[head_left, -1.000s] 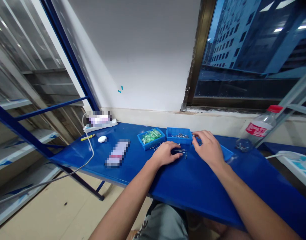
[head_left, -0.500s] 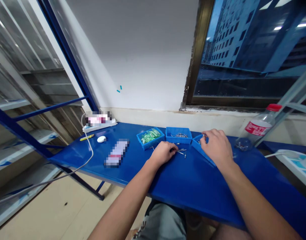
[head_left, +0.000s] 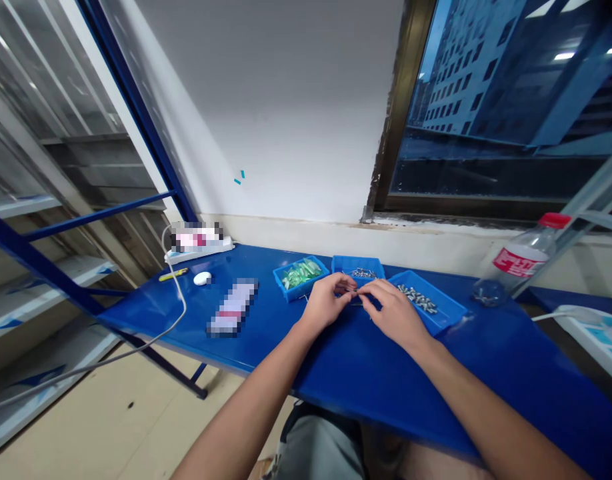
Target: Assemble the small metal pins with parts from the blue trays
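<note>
My left hand (head_left: 329,300) and my right hand (head_left: 393,312) meet above the table, fingertips pinched together around a small dark piece of hardware, too small and covered to name. Beneath the fingers, a few loose thin metal screws are mostly hidden. Just right of my right hand, a blue bin (head_left: 449,310) holds many short silvery metal pieces (head_left: 419,299). Behind the hands stands a second blue bin (head_left: 343,262) with small metal screws (head_left: 365,273). To the left, a third blue bin (head_left: 289,293) holds green plastic packets (head_left: 303,272).
On the blue table (head_left: 376,373), a pixelated phone-like slab (head_left: 233,307), a white oval object (head_left: 203,278) and a yellow pen-like tool (head_left: 173,274) lie left. A plastic bottle (head_left: 519,263) stands right, near a white power strip (head_left: 599,333). A cable (head_left: 183,303) hangs over the left edge.
My right hand has moved left from the right-hand bin to meet my left hand, uncovering that bin's metal pieces. My left hand has risen slightly from the loose screws.
</note>
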Action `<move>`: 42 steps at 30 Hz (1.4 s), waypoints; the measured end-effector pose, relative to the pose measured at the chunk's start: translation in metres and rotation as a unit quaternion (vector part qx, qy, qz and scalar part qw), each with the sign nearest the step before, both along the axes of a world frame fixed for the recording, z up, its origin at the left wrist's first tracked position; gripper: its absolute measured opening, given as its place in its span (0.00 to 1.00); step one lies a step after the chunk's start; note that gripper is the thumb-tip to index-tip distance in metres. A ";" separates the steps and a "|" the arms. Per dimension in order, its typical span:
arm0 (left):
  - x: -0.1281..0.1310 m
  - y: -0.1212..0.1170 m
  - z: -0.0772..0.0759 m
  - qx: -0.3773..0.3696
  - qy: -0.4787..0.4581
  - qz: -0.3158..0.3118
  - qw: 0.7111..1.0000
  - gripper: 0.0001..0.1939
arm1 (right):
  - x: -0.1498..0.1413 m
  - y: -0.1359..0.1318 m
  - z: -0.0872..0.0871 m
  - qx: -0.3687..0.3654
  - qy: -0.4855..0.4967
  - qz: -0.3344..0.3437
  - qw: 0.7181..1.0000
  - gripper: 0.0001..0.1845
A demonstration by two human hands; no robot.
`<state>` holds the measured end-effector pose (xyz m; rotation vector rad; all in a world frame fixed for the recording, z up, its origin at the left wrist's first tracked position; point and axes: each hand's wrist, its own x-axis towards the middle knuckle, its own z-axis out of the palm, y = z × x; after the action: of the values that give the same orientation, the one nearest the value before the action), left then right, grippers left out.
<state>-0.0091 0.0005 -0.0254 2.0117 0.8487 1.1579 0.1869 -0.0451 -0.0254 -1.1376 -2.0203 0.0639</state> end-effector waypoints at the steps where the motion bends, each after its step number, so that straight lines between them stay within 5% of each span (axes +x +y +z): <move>1: 0.001 0.000 -0.001 -0.019 -0.021 -0.002 1.000 0.10 | 0.000 0.000 -0.001 -0.002 0.004 0.000 1.000 0.11; 6: 0.004 -0.003 0.000 -0.109 -0.089 -0.032 0.990 0.13 | 0.000 0.004 -0.009 -0.035 0.041 -0.020 0.998 0.06; 11: 0.005 -0.007 0.005 -0.098 -0.091 -0.022 0.991 0.18 | -0.001 0.005 -0.009 -0.045 0.075 -0.045 0.995 0.21; 17: 0.001 -0.010 0.005 -0.142 -0.024 -0.055 0.988 0.27 | -0.002 -0.002 0.005 -0.039 0.096 -0.059 0.993 0.07; 25: 0.002 -0.004 -0.003 -0.169 -0.095 -0.062 0.979 0.18 | -0.002 -0.001 0.004 -0.066 0.056 -0.014 0.996 0.15; 31: 0.003 -0.003 -0.008 -0.119 -0.051 -0.024 0.991 0.26 | 0.000 -0.001 0.003 -0.126 0.089 -0.047 0.987 0.11; 37: 0.003 -0.002 -0.012 -0.076 0.015 -0.024 0.997 0.26 | -0.001 0.001 0.002 -0.106 0.075 -0.021 0.991 0.09; 42: 0.003 0.001 -0.008 -0.084 -0.051 -0.023 0.995 0.21 | 0.003 -0.002 0.008 -0.126 0.103 -0.046 0.986 0.10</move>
<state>-0.0065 0.0014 -0.0332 1.8116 0.8158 1.1158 0.1902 -0.0467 -0.0177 -1.3219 -1.8084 0.3842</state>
